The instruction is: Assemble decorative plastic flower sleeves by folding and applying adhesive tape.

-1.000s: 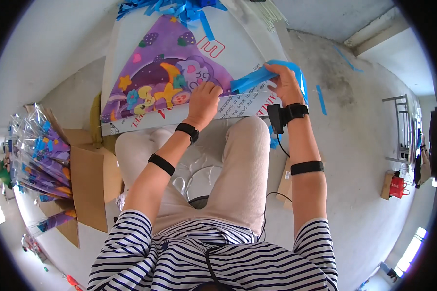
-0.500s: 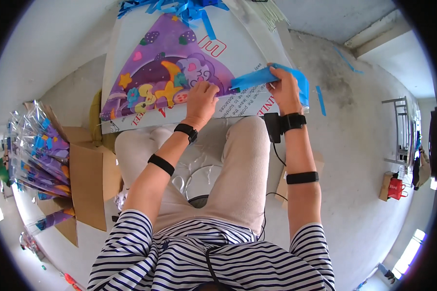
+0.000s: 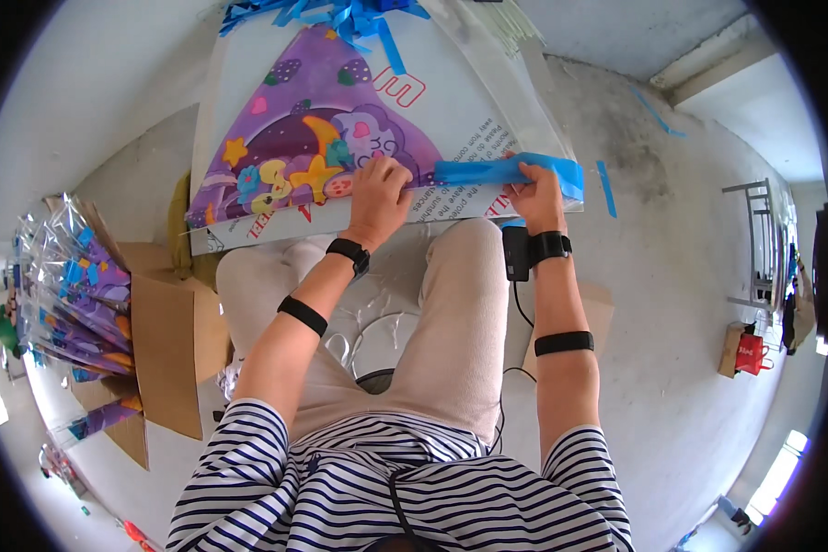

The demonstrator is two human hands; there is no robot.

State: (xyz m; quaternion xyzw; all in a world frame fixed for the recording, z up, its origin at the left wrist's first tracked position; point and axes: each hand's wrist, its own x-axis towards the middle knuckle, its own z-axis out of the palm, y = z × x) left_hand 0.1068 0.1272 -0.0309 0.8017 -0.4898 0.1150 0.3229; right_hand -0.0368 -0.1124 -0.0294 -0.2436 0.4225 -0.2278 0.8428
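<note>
A purple triangular printed sheet (image 3: 281,133), kite-shaped with cartoon figures, stars and a moon, lies on a pale board (image 3: 474,83) over my knees. My left hand (image 3: 380,196) is closed at the sheet's lower right edge, fingers bent down against it. A flat blue ribbon (image 3: 478,172) runs rightward from the sheet's right corner. My right hand (image 3: 536,191) pinches it near the board's right edge; the ribbon's far end loops past my fingers. How the ribbon meets the sheet cannot be made out.
A bundle of blue strips (image 3: 340,17) lies at the board's far edge, with thin pale sticks (image 3: 515,32) to its right. On my left stands an open cardboard box (image 3: 167,350) beside clear-wrapped purple packages (image 3: 87,294). A blue strip (image 3: 607,189) lies on the floor at right.
My right hand has moved down and toward me with the ribbon, which now lies straighter and flatter along the board's near edge. My left hand has stayed at the sheet's edge.
</note>
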